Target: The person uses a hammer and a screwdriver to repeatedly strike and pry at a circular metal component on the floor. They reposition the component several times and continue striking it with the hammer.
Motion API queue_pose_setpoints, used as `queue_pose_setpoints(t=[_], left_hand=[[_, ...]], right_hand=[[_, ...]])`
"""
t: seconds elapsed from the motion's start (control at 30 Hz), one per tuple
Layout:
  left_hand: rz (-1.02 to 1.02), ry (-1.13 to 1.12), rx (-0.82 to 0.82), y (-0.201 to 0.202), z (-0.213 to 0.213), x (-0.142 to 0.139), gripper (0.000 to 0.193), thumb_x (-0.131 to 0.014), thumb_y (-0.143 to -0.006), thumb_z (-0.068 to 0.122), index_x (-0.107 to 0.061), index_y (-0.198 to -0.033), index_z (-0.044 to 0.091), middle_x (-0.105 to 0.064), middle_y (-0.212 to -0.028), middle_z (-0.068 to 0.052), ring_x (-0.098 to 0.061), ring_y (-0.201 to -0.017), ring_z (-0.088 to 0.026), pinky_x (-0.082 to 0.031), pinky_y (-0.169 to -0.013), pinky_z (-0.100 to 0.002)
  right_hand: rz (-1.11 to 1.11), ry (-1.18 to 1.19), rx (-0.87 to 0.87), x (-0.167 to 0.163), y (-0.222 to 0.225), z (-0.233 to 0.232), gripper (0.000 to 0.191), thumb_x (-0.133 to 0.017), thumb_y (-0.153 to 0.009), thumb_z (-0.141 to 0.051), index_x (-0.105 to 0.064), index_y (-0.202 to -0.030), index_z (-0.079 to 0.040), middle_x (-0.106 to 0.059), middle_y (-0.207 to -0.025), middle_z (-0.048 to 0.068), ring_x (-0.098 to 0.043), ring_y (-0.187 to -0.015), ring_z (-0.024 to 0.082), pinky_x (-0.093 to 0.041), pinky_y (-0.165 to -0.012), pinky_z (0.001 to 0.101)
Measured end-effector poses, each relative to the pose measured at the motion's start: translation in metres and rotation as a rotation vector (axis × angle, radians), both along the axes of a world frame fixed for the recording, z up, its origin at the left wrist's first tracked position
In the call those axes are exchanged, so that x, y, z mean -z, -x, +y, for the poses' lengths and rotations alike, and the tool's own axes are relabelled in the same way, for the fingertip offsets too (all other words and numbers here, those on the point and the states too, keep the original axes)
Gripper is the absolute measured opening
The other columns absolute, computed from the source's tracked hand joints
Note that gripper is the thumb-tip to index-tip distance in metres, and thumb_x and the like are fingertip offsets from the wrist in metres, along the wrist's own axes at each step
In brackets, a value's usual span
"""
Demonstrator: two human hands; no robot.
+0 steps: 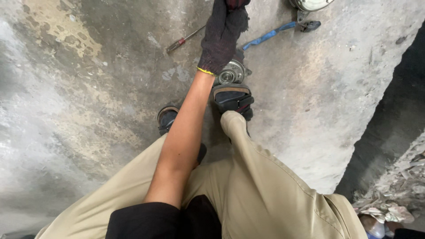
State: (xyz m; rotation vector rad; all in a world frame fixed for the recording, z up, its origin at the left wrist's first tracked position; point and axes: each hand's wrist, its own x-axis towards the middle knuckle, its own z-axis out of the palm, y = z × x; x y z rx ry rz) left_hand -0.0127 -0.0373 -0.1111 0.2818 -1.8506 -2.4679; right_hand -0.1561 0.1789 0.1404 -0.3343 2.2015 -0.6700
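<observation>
One gloved hand (221,33) reaches forward over the concrete floor (88,88), in a dark knit glove with a yellow cuff edge. Its fingers run out of view at the top, so whether they are spread or curled I cannot tell; which hand it is, I cannot tell either. Just below the wrist sits one round metal motor part (231,73), touching the toe of one sandal (232,99). A second sandal (167,118) stands left of the forearm. One red-handled screwdriver (183,40) lies left of the hand, one blue strap (268,35) right of it.
</observation>
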Motion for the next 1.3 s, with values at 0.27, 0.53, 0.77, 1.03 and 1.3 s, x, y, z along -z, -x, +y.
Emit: queue_pose_setpoints(t=[0.27,0.53,0.77,1.03,1.3], left_hand=[[-0.020,-0.064,-0.007,0.001,0.000,-0.008,0.028,-0.051,-0.115,0.031,-0.052,-0.130,0.008,-0.061,-0.095,-0.001,-0.058,-0.081,-0.011,-0.051,-0.073,-0.030],[-0.011,0.063,0.033,-0.004,-0.006,-0.006,0.035,-0.056,-0.113,0.030,-0.050,-0.139,0.007,-0.063,-0.097,-0.001,-0.059,-0.081,-0.011,-0.052,-0.072,-0.030],[-0.002,-0.002,0.047,-0.009,-0.003,-0.004,0.035,-0.054,-0.117,0.030,-0.050,-0.143,0.008,-0.064,-0.099,-0.003,-0.061,-0.084,-0.012,-0.055,-0.077,-0.029],[-0.039,-0.018,-0.041,-0.018,-0.006,0.007,0.036,-0.054,-0.115,0.030,-0.049,-0.142,0.006,-0.063,-0.101,-0.002,-0.060,-0.087,-0.012,-0.053,-0.077,-0.029],[0.028,0.042,0.035,-0.016,-0.006,0.003,0.038,-0.053,-0.115,0.030,-0.047,-0.145,0.007,-0.065,-0.105,-0.001,-0.064,-0.087,-0.010,-0.056,-0.078,-0.028]], right_hand=[[-0.031,0.012,0.053,-0.001,-0.005,0.008,0.033,-0.059,-0.106,-0.036,-0.057,-0.128,-0.011,-0.063,-0.104,0.004,-0.059,-0.097,0.016,-0.047,-0.087,0.0386],[-0.041,0.019,0.072,-0.001,-0.010,0.013,0.034,-0.058,-0.106,-0.037,-0.058,-0.130,-0.012,-0.064,-0.109,0.004,-0.059,-0.104,0.016,-0.047,-0.094,0.0397],[-0.065,0.020,0.100,-0.003,-0.012,0.016,0.035,-0.058,-0.105,-0.038,-0.058,-0.131,-0.014,-0.064,-0.114,0.004,-0.060,-0.110,0.017,-0.047,-0.100,0.0407],[-0.252,-0.012,0.396,0.017,-0.026,0.033,0.036,-0.058,-0.105,-0.039,-0.058,-0.132,-0.016,-0.065,-0.119,0.004,-0.060,-0.117,0.017,-0.047,-0.107,0.0418],[-0.164,0.006,0.225,0.001,-0.034,0.043,0.037,-0.058,-0.104,-0.040,-0.057,-0.133,-0.017,-0.064,-0.122,0.004,-0.061,-0.122,0.016,-0.047,-0.113,0.0420]])
